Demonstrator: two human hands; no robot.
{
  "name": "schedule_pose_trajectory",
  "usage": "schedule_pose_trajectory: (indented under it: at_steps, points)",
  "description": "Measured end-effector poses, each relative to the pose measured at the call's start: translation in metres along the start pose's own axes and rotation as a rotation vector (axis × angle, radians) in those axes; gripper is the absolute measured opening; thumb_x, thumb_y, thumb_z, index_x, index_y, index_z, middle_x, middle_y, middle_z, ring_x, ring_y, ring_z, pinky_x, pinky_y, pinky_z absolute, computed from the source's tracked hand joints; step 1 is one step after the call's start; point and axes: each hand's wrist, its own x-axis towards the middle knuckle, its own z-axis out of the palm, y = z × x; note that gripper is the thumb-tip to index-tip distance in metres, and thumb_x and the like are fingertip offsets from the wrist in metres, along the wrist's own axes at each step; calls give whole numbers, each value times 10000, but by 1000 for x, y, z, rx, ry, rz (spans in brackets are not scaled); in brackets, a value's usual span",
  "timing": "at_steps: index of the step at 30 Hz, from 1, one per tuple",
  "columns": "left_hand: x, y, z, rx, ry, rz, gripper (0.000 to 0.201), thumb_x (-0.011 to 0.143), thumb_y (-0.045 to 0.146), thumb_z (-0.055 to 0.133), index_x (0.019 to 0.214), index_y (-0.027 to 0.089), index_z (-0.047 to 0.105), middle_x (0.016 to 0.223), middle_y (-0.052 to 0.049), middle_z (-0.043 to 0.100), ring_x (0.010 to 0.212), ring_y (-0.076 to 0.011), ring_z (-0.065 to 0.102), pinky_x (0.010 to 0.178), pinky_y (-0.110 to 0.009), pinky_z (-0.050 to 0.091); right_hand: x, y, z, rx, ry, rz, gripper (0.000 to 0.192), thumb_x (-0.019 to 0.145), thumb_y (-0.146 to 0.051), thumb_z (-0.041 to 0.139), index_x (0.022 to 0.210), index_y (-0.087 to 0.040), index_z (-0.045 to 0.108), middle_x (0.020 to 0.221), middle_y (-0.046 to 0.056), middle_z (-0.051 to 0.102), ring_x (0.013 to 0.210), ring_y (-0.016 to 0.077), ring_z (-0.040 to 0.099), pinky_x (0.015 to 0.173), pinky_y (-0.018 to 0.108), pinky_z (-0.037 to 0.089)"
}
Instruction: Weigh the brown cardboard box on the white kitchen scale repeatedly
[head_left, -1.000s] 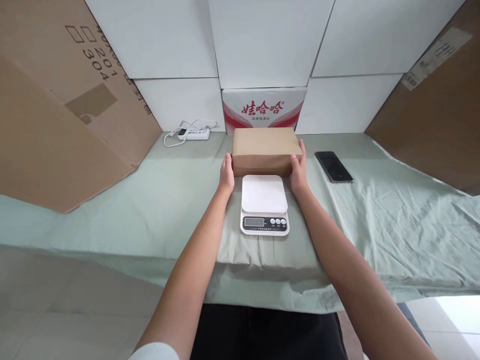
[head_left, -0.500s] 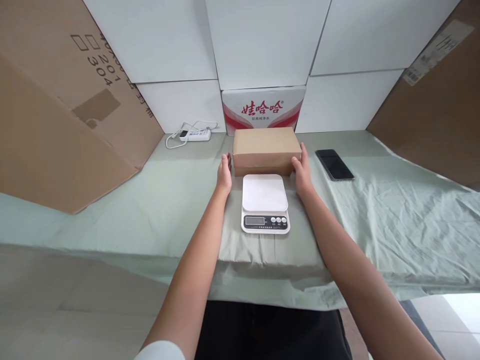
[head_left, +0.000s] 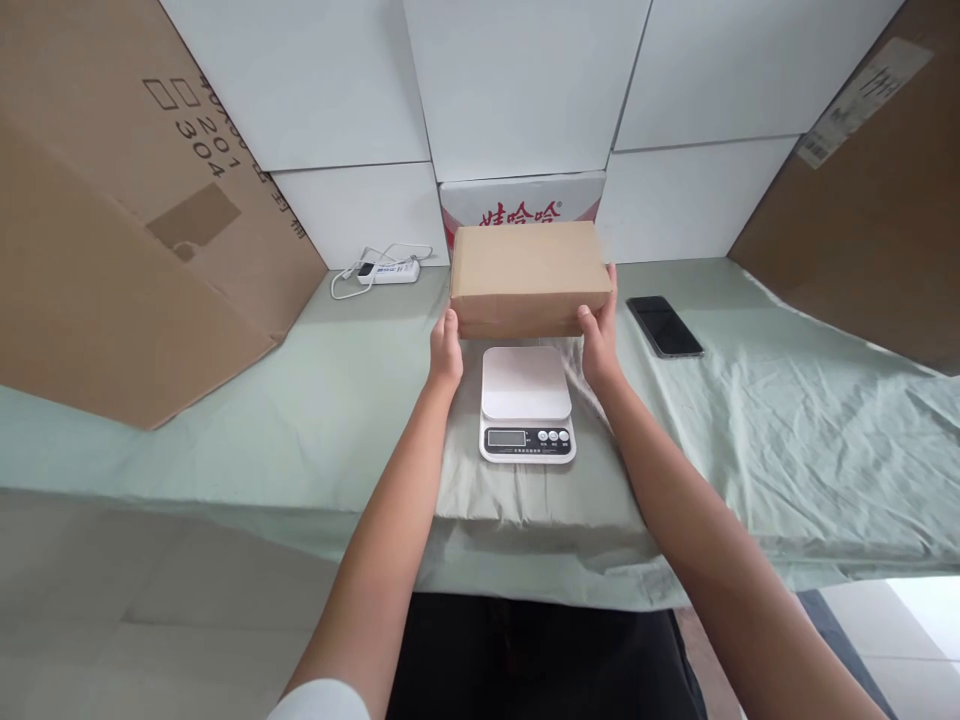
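A closed brown cardboard box [head_left: 529,275] is held up off the table between my two hands. My left hand [head_left: 446,352] grips its left end and my right hand [head_left: 598,340] grips its right end. Just below and in front of the box sits a white kitchen scale [head_left: 526,402] with a small display and three buttons, its platform bare. The box hides part of a white carton with red print [head_left: 517,205] standing against the wall behind it.
A pale green cloth [head_left: 750,430] covers the table. A black phone [head_left: 664,326] lies right of the box. A white power strip with cable [head_left: 386,270] lies at the back left. Large cardboard sheets lean at the left [head_left: 112,230] and right [head_left: 870,190].
Both hands closed on the ends of the box and raised it off the cloth; it now sits higher and nearer to me, above the far edge of the scale.
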Motion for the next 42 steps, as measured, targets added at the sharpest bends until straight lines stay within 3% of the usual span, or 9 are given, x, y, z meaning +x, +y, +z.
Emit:
schedule_pose_trajectory:
  at_steps: [5,9,18,22,25,33,38,42]
  points:
    - [-49,29,-13,54,-63,18,895,1013,949,474,1470,250,794,1572,-141,791,1651,-354,610,1390,-462,463,-40,-32,-19,-23,-26,12,1142,898,-932,659,1828,-374,303,1951,55,358,1885,388,150,1547,619,164]
    - [-85,39,-21,75,-123,-9,889,1033,942,426,1466,266,809,1561,-138,800,1642,-365,617,1396,-491,463,-73,-42,-29,-24,-5,38,1059,913,-882,686,1797,-387,378,1930,53,406,1860,390,248,1545,629,178]
    - [-107,41,-26,87,-93,-36,876,1033,940,422,1432,272,825,1481,-153,833,1593,-386,659,1332,-513,529,-90,-44,-27,-50,38,40,903,948,-840,659,1727,-417,490,1843,57,530,1843,374,286,1537,657,197]
    - [-107,42,-27,99,-91,-37,888,1039,943,394,1459,280,809,1490,-157,826,1576,-387,668,1321,-531,532,-89,-41,-28,-68,59,26,909,951,-837,642,1726,-383,497,1818,95,549,1722,418,487,1514,703,233]
    - [-106,42,-26,123,-42,-11,870,1037,941,409,1489,302,788,1538,-147,797,1632,-378,615,1382,-542,466,-89,-42,-30,-100,91,-1,887,964,-823,638,1721,-379,513,1766,114,602,1668,441,545,1489,734,275]
    - [-104,51,-21,83,-82,-10,871,1035,949,401,1444,295,806,1472,-142,829,1539,-380,692,1285,-512,558,-86,-47,-34,-114,52,-15,833,1001,-807,622,1730,-417,525,1839,41,545,1808,427,359,1517,708,238]
    - [-64,67,-14,5,-73,41,916,981,998,455,1442,284,794,1554,-135,790,1624,-389,631,1308,-485,553,-41,-43,-37,-56,24,-92,841,1008,-823,603,1771,-527,409,1917,-67,419,1845,432,286,1510,743,237]
    - [-19,49,-4,-54,-66,-4,864,971,979,537,1342,248,812,1437,-141,830,1616,-404,641,1304,-486,567,4,-23,-22,-52,-3,-82,967,961,-891,602,1807,-505,337,1921,-51,408,1849,441,267,1501,725,278]
